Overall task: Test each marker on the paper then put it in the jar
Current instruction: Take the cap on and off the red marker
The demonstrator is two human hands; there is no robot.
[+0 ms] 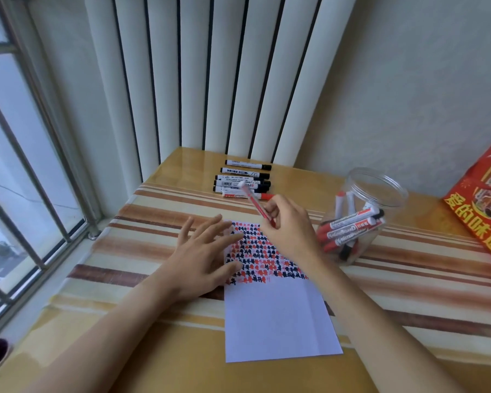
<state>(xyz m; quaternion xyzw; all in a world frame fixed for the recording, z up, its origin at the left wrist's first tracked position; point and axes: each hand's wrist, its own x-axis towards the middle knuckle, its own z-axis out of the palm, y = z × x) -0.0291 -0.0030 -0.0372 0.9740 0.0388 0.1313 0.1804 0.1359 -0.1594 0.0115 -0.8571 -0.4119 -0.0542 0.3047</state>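
Striped table (159, 251) under a radiator holds the paper (278, 316), its far half covered in red and black marks. Left hand (201, 253) lies flat, fingers spread, on the paper's left edge; right hand (288, 225) pinches a red marker (255, 204) over it — tip hidden. Right of the paper, the jar (363, 219) holds several markers, count unclear; beyond the paper lie six spare markers (243, 180).

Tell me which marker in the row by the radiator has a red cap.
The nearest marker in the row, closest to the right hand; the other markers have black caps.

A slim red marker (258, 207) stood tilted over the white paper sheet (278, 321) at centre frame; the clear plastic jar (360, 217) of markers lay tipped to its right.
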